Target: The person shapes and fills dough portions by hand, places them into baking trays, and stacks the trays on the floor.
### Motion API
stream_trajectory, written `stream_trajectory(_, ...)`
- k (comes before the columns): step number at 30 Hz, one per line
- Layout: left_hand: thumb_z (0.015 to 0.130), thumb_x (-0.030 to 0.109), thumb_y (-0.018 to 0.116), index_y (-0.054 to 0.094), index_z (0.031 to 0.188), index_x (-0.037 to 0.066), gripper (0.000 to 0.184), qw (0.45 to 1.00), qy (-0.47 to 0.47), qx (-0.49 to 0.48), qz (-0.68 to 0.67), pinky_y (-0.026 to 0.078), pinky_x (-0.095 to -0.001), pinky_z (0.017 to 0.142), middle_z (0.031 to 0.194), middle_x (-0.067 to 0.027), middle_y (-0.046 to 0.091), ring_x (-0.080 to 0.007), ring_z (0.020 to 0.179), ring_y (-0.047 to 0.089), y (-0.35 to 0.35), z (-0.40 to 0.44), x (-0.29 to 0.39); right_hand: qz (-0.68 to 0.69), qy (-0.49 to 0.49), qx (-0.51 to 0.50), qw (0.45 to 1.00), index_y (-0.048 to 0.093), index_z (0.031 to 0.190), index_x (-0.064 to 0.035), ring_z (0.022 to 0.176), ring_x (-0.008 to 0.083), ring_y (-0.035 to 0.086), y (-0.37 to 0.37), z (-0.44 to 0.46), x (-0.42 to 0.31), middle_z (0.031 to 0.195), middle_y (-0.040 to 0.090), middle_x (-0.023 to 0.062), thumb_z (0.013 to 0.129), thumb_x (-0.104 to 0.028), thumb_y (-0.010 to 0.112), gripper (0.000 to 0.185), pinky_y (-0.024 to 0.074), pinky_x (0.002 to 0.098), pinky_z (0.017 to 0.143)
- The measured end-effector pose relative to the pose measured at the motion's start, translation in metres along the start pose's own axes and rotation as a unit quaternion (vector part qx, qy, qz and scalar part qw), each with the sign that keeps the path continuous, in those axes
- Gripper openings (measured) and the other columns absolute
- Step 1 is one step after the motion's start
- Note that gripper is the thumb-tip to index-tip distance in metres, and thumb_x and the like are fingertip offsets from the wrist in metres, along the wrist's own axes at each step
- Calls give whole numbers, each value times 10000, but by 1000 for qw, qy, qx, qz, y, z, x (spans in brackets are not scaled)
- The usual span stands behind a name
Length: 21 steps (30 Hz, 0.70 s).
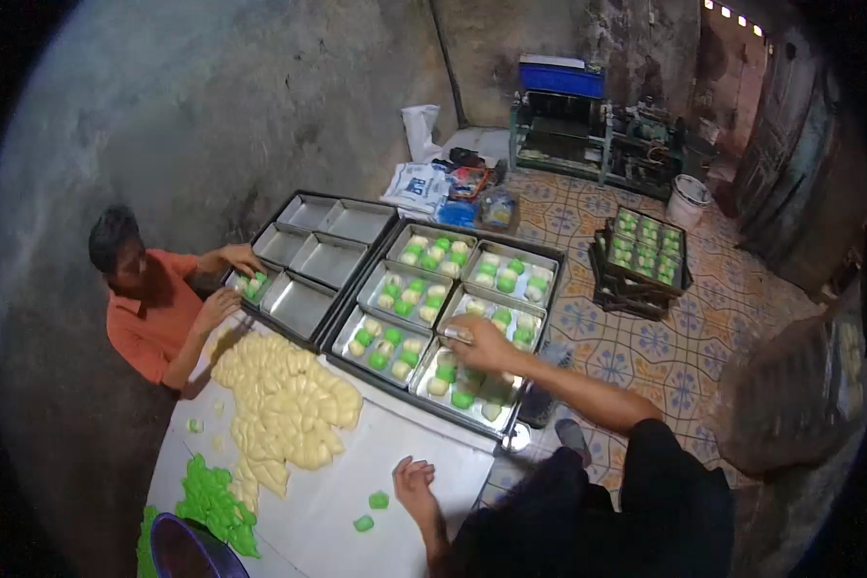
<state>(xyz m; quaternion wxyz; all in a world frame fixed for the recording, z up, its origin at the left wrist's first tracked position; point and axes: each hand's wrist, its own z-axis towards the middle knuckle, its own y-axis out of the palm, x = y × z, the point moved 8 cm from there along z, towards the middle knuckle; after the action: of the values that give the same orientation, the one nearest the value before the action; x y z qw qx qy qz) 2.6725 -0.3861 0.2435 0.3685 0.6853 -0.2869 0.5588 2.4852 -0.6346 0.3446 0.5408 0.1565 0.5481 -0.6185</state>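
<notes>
My right hand (486,345) reaches over the near right pans of a black tray, fingers curled down. A small shiny strip shows at its fingers; whether it is a pan rim or something held I cannot tell. Beneath it, a baking pan (482,412) holds green and cream dough balls (462,398). My left hand (416,486) is low over the white table (342,551), fingers loosely bent and apart, with nothing seen in it. Beside it lie two green dough pieces (379,500). A large cream dough mass (284,405) and a green dough heap (212,501) lie farther left.
A co-worker in an orange shirt (154,313) handles dough balls in a pan of the left tray (292,299). A purple tub (188,549) stands at the near left. Filled trays (645,249) are stacked on the tiled floor, near a machine (564,125) and white bucket (689,200).
</notes>
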Motion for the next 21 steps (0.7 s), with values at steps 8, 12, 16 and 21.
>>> stream_trajectory(8,858,219,612,398,1202,-182,570,898,7,222,381,397,-418,963,1187,-364,500,-407,1082,528,84,92,-69,-176,207,-117,955,655,963,38,1008,420,584,-135,115,270,1066,620,255,791,-228,608,321,478,471,860)
stream_trajectory(12,821,125,669,496,1108,-131,423,900,69,208,378,462,-425,840,1068,-273,577,-354,939,581,93,86,-46,-258,97,113,955,620,903,65,816,379,652,-135,91,276,836,644,255,709,-61,553,241,516,469,700)
stream_trajectory(16,899,129,599,547,1084,-58,268,905,-17,133,403,505,-350,652,902,-153,586,-205,809,533,75,101,-29,-157,197,10,968,590,902,88,877,414,627,-140,70,280,886,623,283,707,-45,556,239,506,474,742)
stream_trajectory(21,872,101,598,557,1122,-45,292,911,19,38,411,478,-312,590,933,-155,622,-217,703,562,57,77,-61,-83,299,41,950,593,921,68,912,438,597,-236,-51,260,908,620,271,701,-78,590,264,475,498,796)
